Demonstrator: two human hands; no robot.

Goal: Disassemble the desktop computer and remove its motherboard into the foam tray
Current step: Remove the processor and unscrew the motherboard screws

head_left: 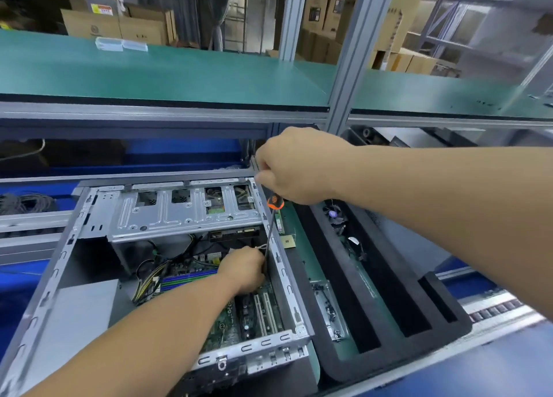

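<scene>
On a green-matted bench backed by stacked cartons [140, 25], the motherboard [230, 322] is seen inside the open case [185, 214], the foam tray [389, 316] at three o'clock, a screwdriver [273, 217] gripped by the right hand [299, 166], the left hand [244, 268] curled at its tip.

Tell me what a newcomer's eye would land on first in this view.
First, the right hand in the centre, its grip closed round an orange-and-black-handled screwdriver whose shaft runs down into the open grey metal computer case. Below it, the left hand rests inside the case over the green motherboard, at the shaft's lower end. To the right lies the black foam tray with long slots.
</scene>
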